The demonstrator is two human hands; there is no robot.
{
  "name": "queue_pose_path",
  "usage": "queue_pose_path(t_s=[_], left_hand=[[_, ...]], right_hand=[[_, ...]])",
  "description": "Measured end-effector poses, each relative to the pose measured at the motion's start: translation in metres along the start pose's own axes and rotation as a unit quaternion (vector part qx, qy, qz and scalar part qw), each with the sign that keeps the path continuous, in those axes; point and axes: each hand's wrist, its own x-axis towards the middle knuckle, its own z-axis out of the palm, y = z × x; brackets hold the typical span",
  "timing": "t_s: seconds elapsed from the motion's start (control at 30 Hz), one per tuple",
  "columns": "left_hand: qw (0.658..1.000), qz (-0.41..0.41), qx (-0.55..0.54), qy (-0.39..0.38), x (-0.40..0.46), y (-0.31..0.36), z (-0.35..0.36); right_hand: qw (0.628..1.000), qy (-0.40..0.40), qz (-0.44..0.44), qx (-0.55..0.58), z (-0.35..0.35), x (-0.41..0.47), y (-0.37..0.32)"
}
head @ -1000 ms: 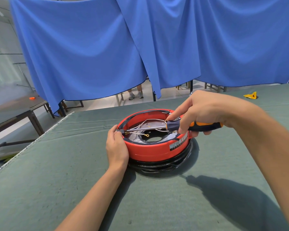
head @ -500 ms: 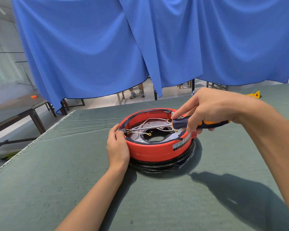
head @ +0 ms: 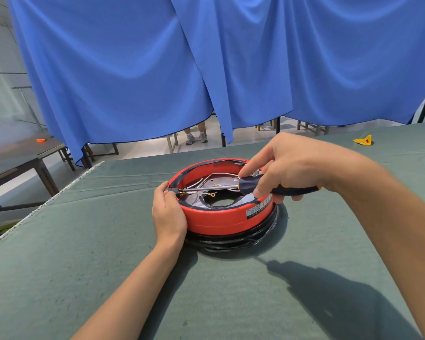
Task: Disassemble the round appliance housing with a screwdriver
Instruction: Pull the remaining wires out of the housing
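green felt bench, blue curtain behind. red housing (head: 221, 217) sits dead ahead. my left hand (head: 168, 212) cups its left rim, bracing. right hand (head: 292, 165) grips screwdriver (head: 243, 187), shaft lying right-to-left across the opening, tip at the left-wall screw.

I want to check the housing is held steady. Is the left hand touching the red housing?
Touching. The head view shows the left hand pressed against the near-left wall of the red housing, thumb and fingers on its rim, no gap visible.
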Motion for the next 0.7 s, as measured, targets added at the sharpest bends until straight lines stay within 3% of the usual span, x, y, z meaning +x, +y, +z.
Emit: queue_pose_path(t_s=[0.5,0.6,0.7], left_hand=[[1.0,-0.007,0.025,-0.017,-0.005,0.004,-0.003],[0.999,-0.012,0.027,-0.028,-0.006,0.005,-0.006],[0.999,-0.015,0.033,-0.04,-0.006,0.005,-0.01]], right_hand=[[0.997,-0.053,0.054,0.034,0.029,-0.022,-0.037],[0.996,-0.024,0.057,0.066,0.018,-0.024,-0.032],[0.991,0.054,0.058,0.108,0.011,-0.015,-0.026]])
